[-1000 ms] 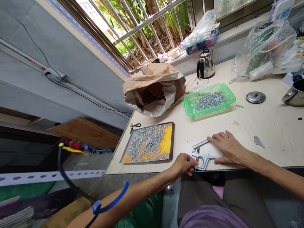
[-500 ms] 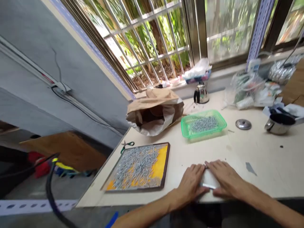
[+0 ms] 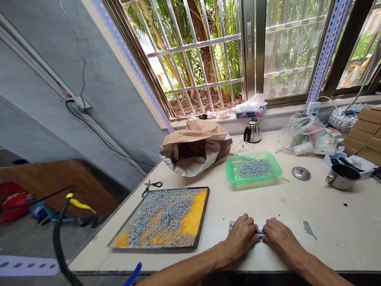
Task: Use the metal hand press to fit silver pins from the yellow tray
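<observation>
Near the front edge of the table, my left hand point(image 3: 242, 237) and my right hand point(image 3: 281, 239) are close together, palms down, fingers closed. Both grip a narrow, silvery metal-looking piece point(image 3: 260, 233) that spans the small gap between them. A metallic end point(image 3: 231, 225) shows beyond my left fingers; whether it is the same piece I cannot tell. Most of the thing is hidden under my hands. To the left lies a dark-framed tray point(image 3: 204, 216) with a yellow bottom, spread with many silver screws point(image 3: 166, 214).
Behind my hands stands a green plastic basket point(image 3: 254, 181) holding screws. An open paper bag point(image 3: 193, 159), green-handled scissors point(image 3: 151, 186), a small kettle point(image 3: 253, 131), a metal lid point(image 3: 301, 173) and a metal mug point(image 3: 342, 180) are around it. A grey scrap point(image 3: 310, 229) lies right of my hands.
The flat, pale face between my hands no longer shows; only a narrow silvery strip does. My fingers have curled in from a flatter pose. The camera view has tilted upward.
</observation>
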A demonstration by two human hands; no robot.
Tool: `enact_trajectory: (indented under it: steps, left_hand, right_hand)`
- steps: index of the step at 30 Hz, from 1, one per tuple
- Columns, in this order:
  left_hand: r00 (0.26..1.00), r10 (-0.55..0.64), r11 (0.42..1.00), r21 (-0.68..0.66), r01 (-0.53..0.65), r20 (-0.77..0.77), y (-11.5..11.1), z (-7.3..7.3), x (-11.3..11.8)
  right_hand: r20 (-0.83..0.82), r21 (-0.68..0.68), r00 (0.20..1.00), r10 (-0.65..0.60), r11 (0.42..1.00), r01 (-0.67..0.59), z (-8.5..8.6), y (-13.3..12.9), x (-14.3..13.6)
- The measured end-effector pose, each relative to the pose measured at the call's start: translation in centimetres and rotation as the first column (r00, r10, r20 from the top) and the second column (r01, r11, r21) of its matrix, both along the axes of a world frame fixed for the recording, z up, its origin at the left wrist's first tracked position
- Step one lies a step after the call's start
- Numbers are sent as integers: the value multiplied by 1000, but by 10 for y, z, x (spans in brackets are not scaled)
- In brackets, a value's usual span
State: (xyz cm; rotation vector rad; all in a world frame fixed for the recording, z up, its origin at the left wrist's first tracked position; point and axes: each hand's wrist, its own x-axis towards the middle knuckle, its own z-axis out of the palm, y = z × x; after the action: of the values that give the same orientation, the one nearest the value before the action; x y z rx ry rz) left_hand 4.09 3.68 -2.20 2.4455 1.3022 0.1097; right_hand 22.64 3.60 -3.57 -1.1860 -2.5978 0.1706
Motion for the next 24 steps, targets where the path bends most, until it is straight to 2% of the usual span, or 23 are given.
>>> enact_trajectory:
  steps: [2, 5, 8, 11, 15, 16, 18, 21, 23, 24]
  left_hand:
    - [1000, 16, 999, 34, -15, -3, -4, -2, 1]
    - [999, 45, 986, 160, -49, 30, -20, -9, 4]
    - [996, -12, 963, 270, -11, 85, -45, -18, 10]
    - [990, -61, 969, 247, 28, 129, -63, -19, 19]
    - [983, -20, 986, 169, -12, 181, -65, -14, 25]
    - [979, -15, 985, 169, -21, 205, -65, -14, 26]
    - [966, -25, 983, 185, -24, 256, -68, -13, 26]
    - [942, -164, 965, 248, 91, 293, -84, -11, 17]
    - [918, -271, 933, 311, 178, 288, -95, -8, -1]
    - [920, -264, 926, 343, 157, 290, -99, -5, -14]
  right_hand:
    - [25, -10, 999, 23, 1000, -22, 9, 4, 2]
    - [132, -103, 988, 78, 993, -65, 24, 16, 7]
    - [258, -148, 966, 33, 989, 6, 32, 32, 10]
    - [279, -77, 960, -10, 996, 33, 36, 46, 7]
    - [266, 38, 960, -86, 996, 79, 45, 50, -14]
    - [258, 36, 965, -51, 998, 43, 48, 46, -23]
    - [223, -10, 965, 138, 990, -139, 52, 36, -44]
    - [168, -88, 890, 423, 906, -414, 53, 18, -74]
    - [150, -96, 865, 479, 878, -469, 50, 10, -87]
    - [131, -91, 861, 492, 871, -483, 47, 8, -91]
